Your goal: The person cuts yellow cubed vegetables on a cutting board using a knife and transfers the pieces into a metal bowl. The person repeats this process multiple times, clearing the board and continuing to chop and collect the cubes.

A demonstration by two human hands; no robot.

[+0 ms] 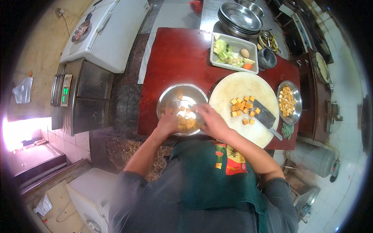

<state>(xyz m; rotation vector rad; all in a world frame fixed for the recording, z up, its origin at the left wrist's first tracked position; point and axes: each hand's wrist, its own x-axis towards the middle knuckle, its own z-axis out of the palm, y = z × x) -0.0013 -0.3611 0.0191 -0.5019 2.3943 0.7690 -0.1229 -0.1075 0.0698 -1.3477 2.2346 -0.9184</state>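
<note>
A steel bowl [163,96] stands on the table's near side, with several golden-skinned cubes, likely tofu [186,122], inside. My left hand [169,122] reaches over its left rim, fingers pointing down; whether they grip anything is hidden. Over the right rim, my right hand [214,122] is blurred, its thumb and fingers apart with nothing seen between them. To the right lies a round, pale cutting board [227,87]. On it is a pile of similar cubes [240,104], touching the dark blade of a cleaver [263,112]. The cleaver's handle points toward the board's near right edge.
Right of the board sits an oval steel dish [298,100] of cubes, beside a green cloth [287,130]. Behind are a white tray [214,62] with lettuce and an egg, a stone mortar [266,59] and stacked steel basins [240,16]. A red tabletop [174,58] lies beneath.
</note>
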